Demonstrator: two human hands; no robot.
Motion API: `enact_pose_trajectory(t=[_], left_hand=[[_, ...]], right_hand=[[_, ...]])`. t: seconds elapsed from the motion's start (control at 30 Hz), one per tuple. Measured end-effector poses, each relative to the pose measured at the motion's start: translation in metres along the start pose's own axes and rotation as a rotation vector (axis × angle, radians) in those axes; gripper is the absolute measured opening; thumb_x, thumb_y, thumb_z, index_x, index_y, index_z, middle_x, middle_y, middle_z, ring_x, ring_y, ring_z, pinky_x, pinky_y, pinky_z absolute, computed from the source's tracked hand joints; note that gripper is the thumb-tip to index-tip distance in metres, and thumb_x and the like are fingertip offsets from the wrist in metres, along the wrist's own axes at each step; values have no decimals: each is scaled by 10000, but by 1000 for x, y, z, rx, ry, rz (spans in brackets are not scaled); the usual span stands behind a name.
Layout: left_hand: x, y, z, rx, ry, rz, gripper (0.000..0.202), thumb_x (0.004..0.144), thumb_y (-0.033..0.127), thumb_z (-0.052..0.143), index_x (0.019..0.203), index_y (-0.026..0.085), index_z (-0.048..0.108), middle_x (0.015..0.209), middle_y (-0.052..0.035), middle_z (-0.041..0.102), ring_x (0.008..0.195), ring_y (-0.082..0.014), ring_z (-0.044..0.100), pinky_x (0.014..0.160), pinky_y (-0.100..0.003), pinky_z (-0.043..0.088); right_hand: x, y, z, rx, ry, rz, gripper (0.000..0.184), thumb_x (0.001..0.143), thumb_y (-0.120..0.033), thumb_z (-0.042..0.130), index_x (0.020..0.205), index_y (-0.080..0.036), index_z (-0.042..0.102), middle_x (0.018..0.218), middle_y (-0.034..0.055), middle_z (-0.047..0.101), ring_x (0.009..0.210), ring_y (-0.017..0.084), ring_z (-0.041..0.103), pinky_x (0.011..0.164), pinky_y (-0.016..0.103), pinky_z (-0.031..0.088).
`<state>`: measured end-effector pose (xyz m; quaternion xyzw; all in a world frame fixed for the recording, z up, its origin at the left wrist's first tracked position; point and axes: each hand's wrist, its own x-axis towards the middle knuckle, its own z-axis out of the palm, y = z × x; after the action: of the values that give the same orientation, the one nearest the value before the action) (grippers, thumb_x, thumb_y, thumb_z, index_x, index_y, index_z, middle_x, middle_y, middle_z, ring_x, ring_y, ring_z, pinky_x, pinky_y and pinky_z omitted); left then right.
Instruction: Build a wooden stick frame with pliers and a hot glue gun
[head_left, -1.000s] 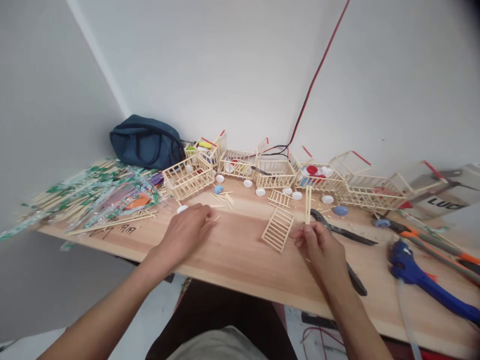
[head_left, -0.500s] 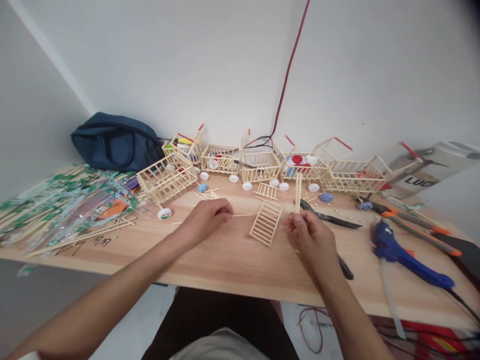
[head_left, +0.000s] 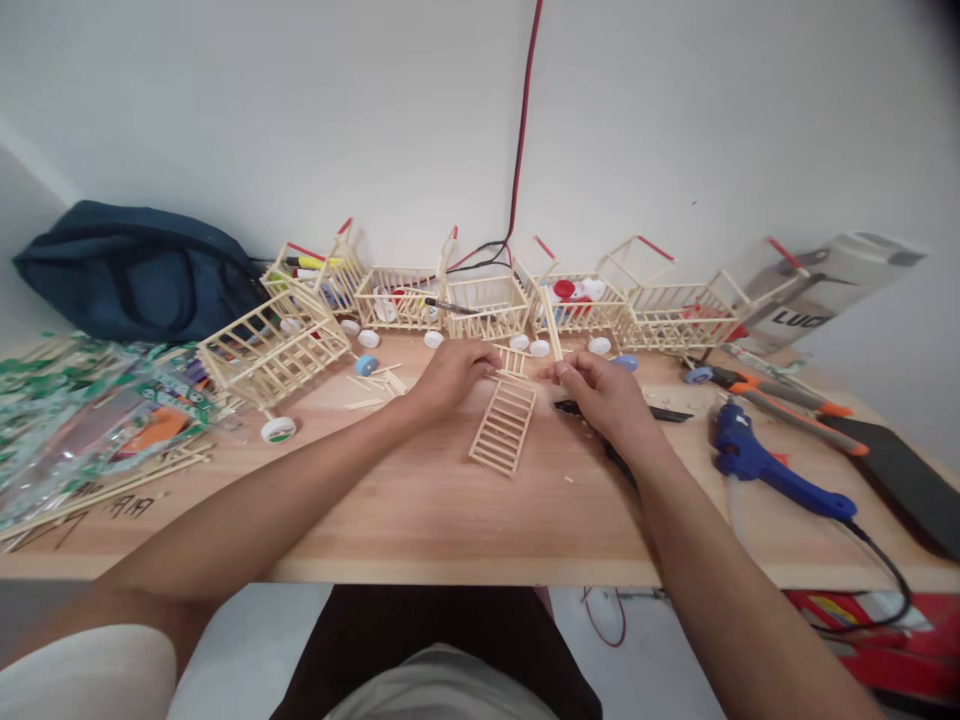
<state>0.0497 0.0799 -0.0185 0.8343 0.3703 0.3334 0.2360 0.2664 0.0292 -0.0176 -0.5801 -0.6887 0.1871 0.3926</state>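
Observation:
My left hand is closed in a pinch on a thin wooden stick, which points right over the far end of a ladder-like stick panel. That panel lies flat on the table between my hands. My right hand pinches a pair of longer wooden sticks that stand up from its fingers. Behind the left fingertips lies a smaller stick panel, partly hidden. Black-handled pliers or cutters lie partly under my right hand and forearm.
Several miniature stick shopping carts with bottle-cap wheels line the back. Wrapped chopsticks and a blue pouch are at left. A blue glue gun, orange-handled pliers and a black phone-like slab lie at right.
Both hands have moved away from me across the table and closer together, each still holding its sticks. The left hand's stick is now over the far end of the panel. The view has shifted.

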Motion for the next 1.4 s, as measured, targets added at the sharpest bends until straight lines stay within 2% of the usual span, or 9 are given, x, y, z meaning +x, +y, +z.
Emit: enact_pose_trajectory(t=[0.1,0.33,0.63,1.17,1.4], left_hand=[[2,-6,6,40,20,67,170,793,65,513,766,140,662,793,-19,687,782,-138,604,733,-247,418],[1,-5,19,54,68,25,133,802,103,536,754,146,652,771,-16,679,768,-139,595,708,-247,415],[1,-12,25,133,34,38,139,823,128,558,791,165,688,826,-23,701,829,-157,613,769,-277,439],[6,-20,9,76,69,48,252,807,55,482,873,153,705,906,-35,734,873,-143,650,806,-259,466],[4,-20,-1,176,67,98,292,749,6,476,875,142,702,911,-48,720,879,-154,632,810,-273,459]], right_hand=[[1,5,0,-13,-21,2,258,870,-353,483,793,-189,668,808,40,712,744,176,623,696,294,441],[-1,5,2,21,-38,30,219,876,-344,495,788,-198,632,851,48,729,783,183,668,726,312,486],[-6,1,8,-74,-75,-2,196,889,-325,489,817,-211,631,816,28,731,750,191,678,711,322,474],[-8,1,9,-159,-59,-25,202,889,-336,489,817,-224,642,814,27,730,720,190,654,668,313,445],[-7,4,7,-46,-4,15,197,898,-361,490,807,-236,611,889,43,731,788,205,677,727,346,491]])
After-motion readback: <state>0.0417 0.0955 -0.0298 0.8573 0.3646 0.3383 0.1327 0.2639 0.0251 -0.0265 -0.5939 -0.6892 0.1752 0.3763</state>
